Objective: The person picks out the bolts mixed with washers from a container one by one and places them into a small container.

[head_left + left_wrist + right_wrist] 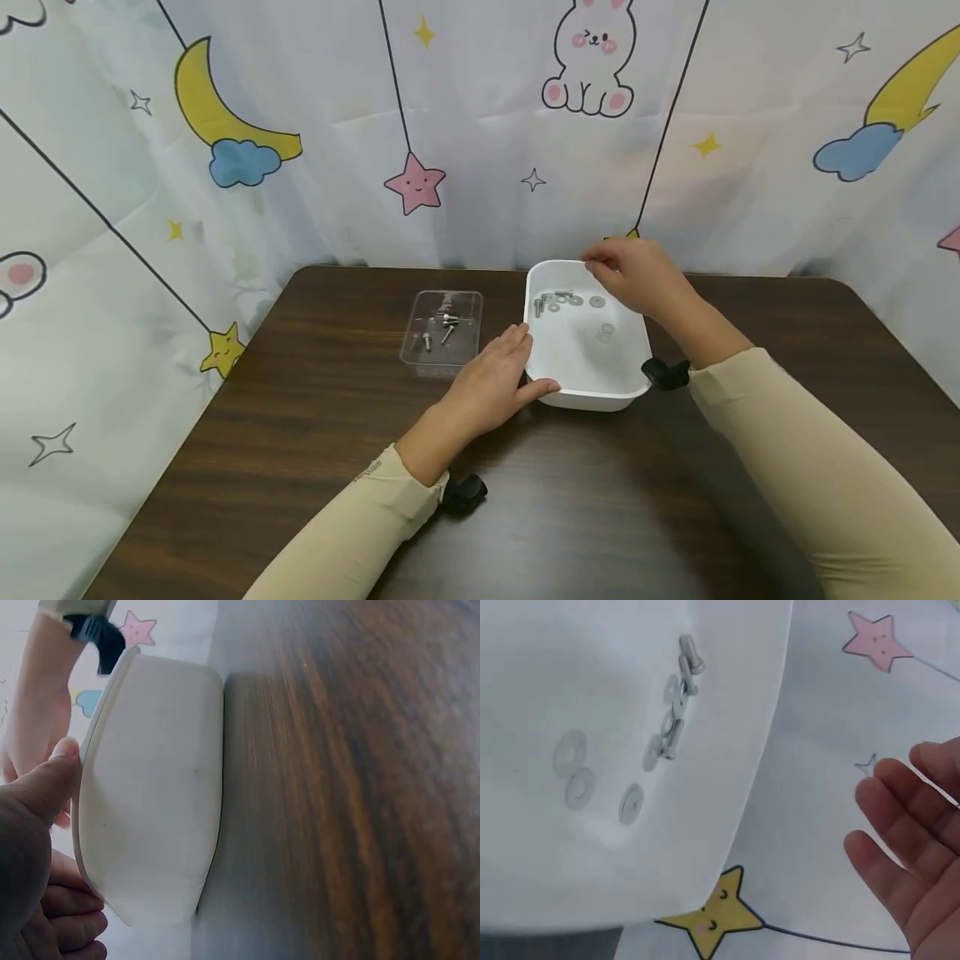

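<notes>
A white plastic tray (577, 367) holds several small bolts (540, 305) and flat washers (597, 302). My left hand (491, 375) rests on its near left corner, fingers along the left side and the thumb laid over the near rim. From the left wrist, the thumb (56, 776) shows against the rim, with the fingertips lower down beside it. Above the tray's far right corner is my right hand (637, 275), its fingers bent loosely. The right wrist view shows those fingers (907, 825) relaxed beyond the rim, with nothing visible in them.
Left of the tray stands a shallow clear plastic box (408, 354) with several screws (448, 333) inside. Both stand near the back of a dark wooden table (337, 375). Behind it hangs a white printed curtain (480, 108).
</notes>
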The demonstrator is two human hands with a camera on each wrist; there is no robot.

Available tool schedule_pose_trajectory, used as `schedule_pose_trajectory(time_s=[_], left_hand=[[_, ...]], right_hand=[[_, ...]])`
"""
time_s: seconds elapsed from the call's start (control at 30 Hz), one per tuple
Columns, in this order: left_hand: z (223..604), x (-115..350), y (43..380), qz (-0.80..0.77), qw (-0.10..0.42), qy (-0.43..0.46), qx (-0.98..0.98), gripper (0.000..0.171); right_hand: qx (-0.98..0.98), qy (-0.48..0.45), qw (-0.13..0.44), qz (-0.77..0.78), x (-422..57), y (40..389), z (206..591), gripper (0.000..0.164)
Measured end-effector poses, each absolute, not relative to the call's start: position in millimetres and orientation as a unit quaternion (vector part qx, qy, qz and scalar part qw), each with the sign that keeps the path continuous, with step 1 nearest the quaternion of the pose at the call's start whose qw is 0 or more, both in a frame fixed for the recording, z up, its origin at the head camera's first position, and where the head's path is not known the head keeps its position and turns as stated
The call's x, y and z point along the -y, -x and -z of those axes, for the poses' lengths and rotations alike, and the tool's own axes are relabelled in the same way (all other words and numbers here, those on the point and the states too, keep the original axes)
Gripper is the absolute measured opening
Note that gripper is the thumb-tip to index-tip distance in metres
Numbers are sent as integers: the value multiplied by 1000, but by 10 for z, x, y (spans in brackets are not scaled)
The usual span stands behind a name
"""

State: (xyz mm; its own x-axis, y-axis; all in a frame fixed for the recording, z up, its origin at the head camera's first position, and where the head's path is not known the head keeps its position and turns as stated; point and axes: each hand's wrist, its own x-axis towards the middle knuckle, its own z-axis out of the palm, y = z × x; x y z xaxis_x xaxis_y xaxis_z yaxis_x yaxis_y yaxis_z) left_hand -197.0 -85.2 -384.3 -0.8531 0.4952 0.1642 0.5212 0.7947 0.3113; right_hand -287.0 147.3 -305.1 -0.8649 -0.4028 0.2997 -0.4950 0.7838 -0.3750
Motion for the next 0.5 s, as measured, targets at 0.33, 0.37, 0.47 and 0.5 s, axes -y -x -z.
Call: schedule_pose_trajectory(time_s=[0.33, 0.37, 0.47, 0.5], left_hand=[[3845, 858, 1963, 169, 32, 263, 949, 82], [3844, 857, 1964, 168, 31, 263, 950, 82], [3850, 854, 1968, 165, 34, 264, 950, 82], [3852, 853, 1969, 165, 34, 264, 950, 82]], right_hand=[[958, -189, -83, -197, -1216, 3274, 3264, 35], [958, -188, -99, -191, -1186, 3298, 3298, 35], [957, -186, -131, -178, -1105, 3352, 3375, 37], [957, -188, -137, -172, -1081, 3372, 3396, 38]])
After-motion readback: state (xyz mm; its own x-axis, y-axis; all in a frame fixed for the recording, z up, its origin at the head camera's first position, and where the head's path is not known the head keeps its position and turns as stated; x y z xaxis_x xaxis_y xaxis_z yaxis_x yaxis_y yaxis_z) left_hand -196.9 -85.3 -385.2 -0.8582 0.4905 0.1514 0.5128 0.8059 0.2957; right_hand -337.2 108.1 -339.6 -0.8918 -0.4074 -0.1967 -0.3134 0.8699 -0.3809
